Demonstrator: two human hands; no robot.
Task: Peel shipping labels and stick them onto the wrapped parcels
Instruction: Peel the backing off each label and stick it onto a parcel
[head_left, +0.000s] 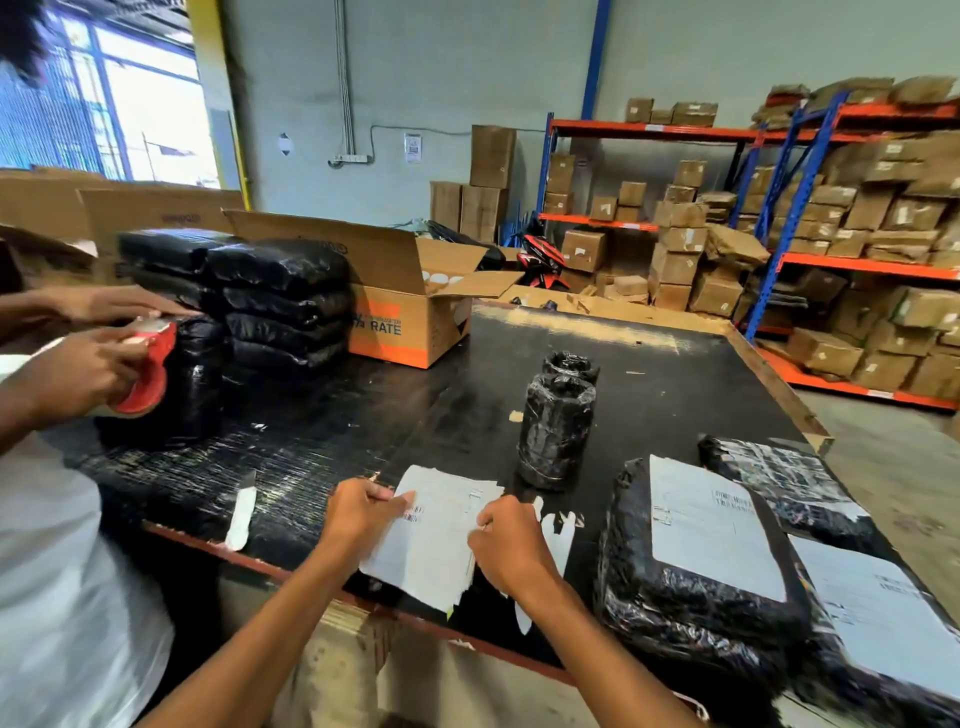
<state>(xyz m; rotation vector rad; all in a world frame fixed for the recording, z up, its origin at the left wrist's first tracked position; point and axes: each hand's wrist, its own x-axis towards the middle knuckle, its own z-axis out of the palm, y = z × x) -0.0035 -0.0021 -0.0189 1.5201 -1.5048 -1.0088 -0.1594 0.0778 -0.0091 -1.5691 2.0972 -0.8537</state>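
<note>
A white shipping label sheet (435, 540) lies at the near edge of the black table (649, 364). My left hand (361, 512) pinches its upper left edge and my right hand (511, 543) grips its right edge. To the right lies a black wrapped parcel (680, 618) with a white label stuck on top. A second labelled parcel (883, 639) sits at the far right, and a third flat one (779, 483) lies behind them. Two upright cylindrical black parcels (556, 431) stand beyond the sheet.
At the left another person in white runs a red tape dispenser (148, 366) along a black parcel. A stack of black parcels (283, 301) and an open cardboard box (410, 306) stand behind. Backing scraps (241, 512) lie on the table. Shelves of cartons (857, 234) fill the right.
</note>
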